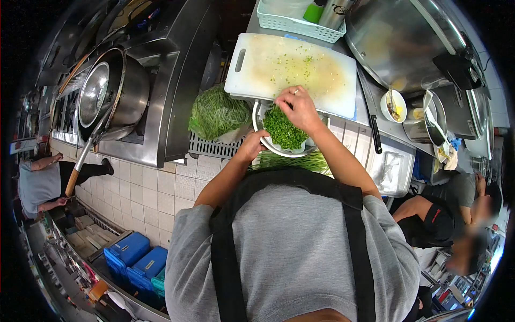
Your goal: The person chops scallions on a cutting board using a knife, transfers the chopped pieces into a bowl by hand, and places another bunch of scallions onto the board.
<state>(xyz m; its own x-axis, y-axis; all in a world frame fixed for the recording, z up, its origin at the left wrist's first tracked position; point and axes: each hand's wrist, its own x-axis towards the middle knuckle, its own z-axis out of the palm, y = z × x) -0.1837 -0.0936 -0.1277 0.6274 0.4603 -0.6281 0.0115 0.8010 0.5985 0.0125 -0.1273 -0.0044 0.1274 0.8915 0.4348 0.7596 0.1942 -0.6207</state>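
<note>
A white-rimmed bowl (256, 114) full of chopped green onions (284, 130) sits in front of me, just below the cutting board. My left hand (251, 146) grips the bowl's rim at its lower left. Over the upper part of the chopped greens is my right hand (299, 109), its fingers curled together; whatever they pinch is hidden. The white cutting board (263, 61) carries scattered green bits and has a handle slot at its left. Uncut long green stalks (300, 161) lie beneath the bowl, partly covered by it and my body.
A bag of leafy greens (219, 114) stands left of the bowl. A black-handled knife (374, 126) lies to the right, near a small bowl (393, 105) and metal pots. A large pot (126, 91) is on the stove. Other people (40, 180) stand at both sides.
</note>
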